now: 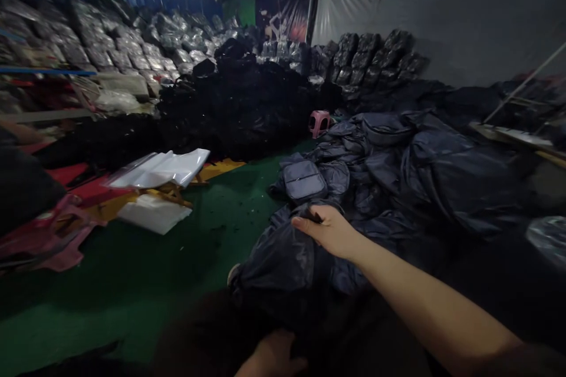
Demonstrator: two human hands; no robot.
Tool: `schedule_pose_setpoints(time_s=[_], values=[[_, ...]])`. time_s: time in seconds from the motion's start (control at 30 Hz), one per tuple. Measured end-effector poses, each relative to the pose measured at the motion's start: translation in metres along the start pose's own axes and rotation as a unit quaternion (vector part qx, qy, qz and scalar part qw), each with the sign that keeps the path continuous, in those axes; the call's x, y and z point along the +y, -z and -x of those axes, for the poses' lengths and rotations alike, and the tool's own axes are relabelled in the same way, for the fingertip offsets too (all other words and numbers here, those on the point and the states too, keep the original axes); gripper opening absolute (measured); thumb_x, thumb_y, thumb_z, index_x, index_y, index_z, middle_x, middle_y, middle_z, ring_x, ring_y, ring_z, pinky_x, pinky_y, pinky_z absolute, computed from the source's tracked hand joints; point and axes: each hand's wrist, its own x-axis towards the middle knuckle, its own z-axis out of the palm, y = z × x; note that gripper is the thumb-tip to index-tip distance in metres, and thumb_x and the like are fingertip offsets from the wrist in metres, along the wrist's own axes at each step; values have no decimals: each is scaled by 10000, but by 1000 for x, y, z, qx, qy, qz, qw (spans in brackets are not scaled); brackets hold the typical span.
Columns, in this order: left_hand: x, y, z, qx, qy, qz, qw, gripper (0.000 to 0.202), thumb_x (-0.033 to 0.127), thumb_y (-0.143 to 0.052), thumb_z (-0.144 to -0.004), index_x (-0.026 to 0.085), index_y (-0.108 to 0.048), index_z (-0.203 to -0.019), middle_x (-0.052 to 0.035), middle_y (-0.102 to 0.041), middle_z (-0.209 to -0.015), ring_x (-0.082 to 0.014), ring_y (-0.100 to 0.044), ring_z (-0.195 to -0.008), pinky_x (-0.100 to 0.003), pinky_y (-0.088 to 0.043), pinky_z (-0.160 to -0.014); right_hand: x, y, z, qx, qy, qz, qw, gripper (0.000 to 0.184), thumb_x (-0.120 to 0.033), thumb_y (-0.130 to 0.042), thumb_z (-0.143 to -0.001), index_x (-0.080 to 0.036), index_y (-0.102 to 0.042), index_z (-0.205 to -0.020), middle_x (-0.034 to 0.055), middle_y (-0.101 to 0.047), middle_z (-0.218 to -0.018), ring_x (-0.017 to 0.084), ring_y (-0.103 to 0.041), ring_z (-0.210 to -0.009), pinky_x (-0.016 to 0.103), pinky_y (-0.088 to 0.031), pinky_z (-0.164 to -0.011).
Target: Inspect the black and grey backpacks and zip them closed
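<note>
My right hand (328, 228) is closed around the top edge of a dark navy backpack (283, 265), with a bit of black strap or trim at the thumb. The backpack looks limp and unfilled, and it hangs in front of my legs. Low in the view, my left hand (275, 353) is near the bag's lower part; it is dim and blurred, and its fingers are partly hidden in the dark. Beyond my right hand lies a large heap of similar navy bags (380, 159), one showing a squarish front pocket (304, 179).
White plastic sheets (163, 168) rest on a low yellow stand at the left, near a pink stool (66, 232) with a person at the edge. Another pink stool (319, 123) stands by the heap. Black bags (247, 100) and plastic-wrapped bundles (132, 47) are piled behind. The floor (212, 241) is green.
</note>
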Motion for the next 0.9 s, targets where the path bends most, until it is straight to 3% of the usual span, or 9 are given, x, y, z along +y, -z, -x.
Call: schedule_pose_setpoints(time_s=[0.1, 0.2, 0.3, 0.4, 0.5, 0.6, 0.7, 0.8, 0.9], values=[[7, 33, 11, 224, -39, -29, 974, 329, 396, -561, -779, 243, -622, -1064, -46, -641, -1083, -248, -571, -1037, -360, -414, -919, -31, 6, 5, 33, 63, 43, 997, 457, -505, -569, -785, -195, -321, -560, -66, -271, -559, 73, -292, -522, 215, -241, -477], [11, 73, 16, 468, -44, -62, 880, 504, 456, -619, -710, 174, -558, -1123, -115, -593, -1129, -280, -524, -1090, -413, -396, -932, -52, 12, 8, 60, 110, 38, 991, 450, -498, -548, -806, -198, -307, -572, -64, -252, -575, 73, -279, -527, 215, -234, -480], [18, 101, 3, 465, -68, -15, 882, 734, 393, -748, -551, 171, -513, -1210, -131, -538, -1247, -310, -467, -1169, -403, -383, -940, -78, 13, 13, 45, 176, 60, 982, 440, -476, -564, -804, -189, -337, -559, -61, -267, -576, 67, -281, -525, 211, -230, -471], [30, 116, -23, 401, -51, 60, 913, 344, 349, -692, -622, 163, -670, -911, -103, -684, -926, -284, -614, -919, -331, -449, -778, -105, 11, 17, 36, 227, 59, 971, 444, -486, -563, -806, -183, -363, -551, -56, -298, -580, 68, -309, -529, 209, -258, -479], [41, 131, -43, 438, -23, 94, 894, 236, 385, -632, -688, 152, -667, -676, -121, -682, -736, -301, -631, -821, -331, -439, -703, -112, 23, 19, 106, 265, 26, 958, 398, -512, -501, -841, -179, -487, -624, -31, -447, -639, 102, -442, -626, 225, -362, -598], [50, 145, -48, 489, -8, 156, 858, 282, 430, -631, -690, 151, -660, -658, -131, -687, -740, -312, -627, -853, -319, -435, -676, -78, 43, 26, 246, 235, -14, 940, 317, -492, -483, -856, -197, -599, -846, 10, -593, -827, 141, -520, -768, 266, -399, -734], [64, 150, -43, 524, -15, 244, 816, 369, 483, -634, -684, 121, -674, -748, -123, -701, -795, -283, -633, -837, -300, -451, -644, -6, 44, 43, 340, 103, -44, 934, 291, -469, -559, -797, -194, -603, -879, 7, -594, -809, 149, -512, -753, 272, -393, -737], [80, 147, -36, 547, -37, 338, 765, 507, 538, -608, -703, 86, -657, -927, -126, -697, -922, -239, -644, -820, -297, -487, -648, 66, 11, 65, 302, -28, -70, 950, 299, -468, -593, -745, -169, -580, -764, 7, -563, -730, 158, -493, -712, 269, -386, -684], [96, 141, -27, 573, -56, 396, 715, 575, 546, -591, -730, 103, -595, -1098, -125, -657, -1078, -214, -635, -919, -301, -510, -747, 101, -30, 78, 260, -68, -85, 959, 315, -482, -589, -739, -169, -554, -736, -9, -526, -675, 145, -467, -648, 253, -375, -612]])
